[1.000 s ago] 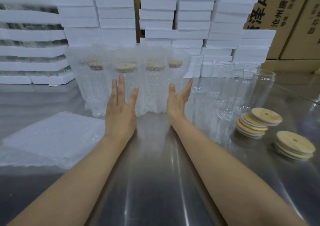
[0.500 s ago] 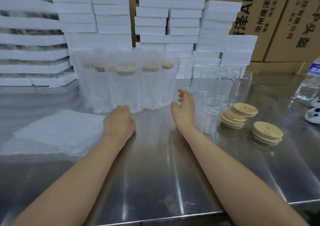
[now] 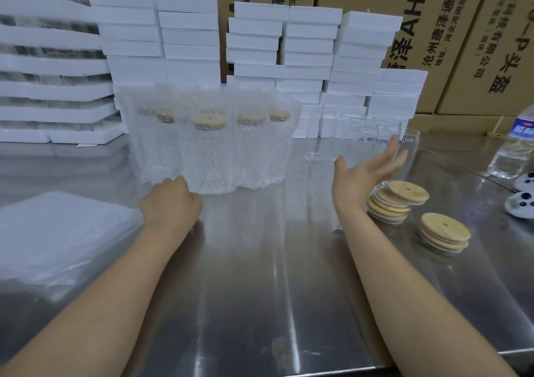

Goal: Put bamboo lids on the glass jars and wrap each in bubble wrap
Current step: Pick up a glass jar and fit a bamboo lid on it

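Several jars wrapped in bubble wrap (image 3: 211, 145), bamboo lids showing through, stand in a row on the steel table (image 3: 254, 290). My left hand (image 3: 170, 203) rests as a loose fist just in front of them, holding nothing. My right hand (image 3: 367, 171) is open, fingers spread, reaching toward the bare glass jars (image 3: 372, 136) at the right. Two stacks of bamboo lids lie right of that hand: the nearer stack (image 3: 396, 200) and the farther-right stack (image 3: 445, 232). A pile of flat bubble wrap sheets (image 3: 60, 238) lies at the left.
White foam boxes (image 3: 260, 44) are stacked along the back, with brown cartons (image 3: 462, 29) behind them. A water bottle (image 3: 514, 145) and two white objects with dark spots (image 3: 523, 200) sit at the right edge. The table's front edge runs along the bottom.
Both hands drew back from the wrapped jars. The left hand curled into a fist and stayed low; the right hand swung right toward the bare jars. The camera view shifted left and down.
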`<state>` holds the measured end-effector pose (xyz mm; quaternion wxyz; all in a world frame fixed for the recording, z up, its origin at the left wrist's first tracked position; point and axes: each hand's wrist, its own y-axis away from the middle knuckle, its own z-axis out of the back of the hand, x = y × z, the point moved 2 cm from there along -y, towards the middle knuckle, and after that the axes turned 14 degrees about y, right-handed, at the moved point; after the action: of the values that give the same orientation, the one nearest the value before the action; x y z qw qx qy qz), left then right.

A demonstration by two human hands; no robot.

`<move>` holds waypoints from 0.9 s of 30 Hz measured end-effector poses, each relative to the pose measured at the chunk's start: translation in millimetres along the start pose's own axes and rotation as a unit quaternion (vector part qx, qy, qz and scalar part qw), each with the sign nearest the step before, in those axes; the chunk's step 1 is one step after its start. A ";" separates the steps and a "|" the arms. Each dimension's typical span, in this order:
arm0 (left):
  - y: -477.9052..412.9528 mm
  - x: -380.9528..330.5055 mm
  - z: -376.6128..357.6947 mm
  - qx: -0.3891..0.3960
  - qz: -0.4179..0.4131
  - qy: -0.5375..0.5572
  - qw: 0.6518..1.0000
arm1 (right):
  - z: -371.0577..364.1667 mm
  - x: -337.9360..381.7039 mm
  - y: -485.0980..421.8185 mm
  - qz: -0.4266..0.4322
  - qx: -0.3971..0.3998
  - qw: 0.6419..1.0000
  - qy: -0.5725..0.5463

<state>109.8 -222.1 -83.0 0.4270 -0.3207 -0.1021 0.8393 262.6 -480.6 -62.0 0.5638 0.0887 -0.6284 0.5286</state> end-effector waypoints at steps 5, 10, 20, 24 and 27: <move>6.5 -12.5 -7.8 0.029 -0.045 0.047 0.997 | -3.0 -13.5 -8.2 -0.012 0.013 1.000 0.026; 10.4 -18.9 -11.8 0.041 -0.072 0.109 0.991 | -2.4 -8.2 -3.5 0.020 0.018 0.998 0.062; 29.0 -41.7 -19.3 0.222 -0.078 0.405 0.883 | -29.3 34.7 62.2 0.088 0.266 0.955 -0.095; 35.1 -47.0 -27.4 0.293 -0.073 0.460 0.835 | -31.9 43.0 80.5 0.074 0.295 0.942 -0.141; 34.7 -48.8 -29.7 0.310 -0.058 0.499 0.807 | -30.0 43.9 81.6 0.076 0.288 0.942 -0.156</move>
<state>126.8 -284.6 -99.4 0.5434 -0.5391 0.3722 0.5249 208.0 -401.6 -78.6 0.3673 0.2804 -0.5340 0.7080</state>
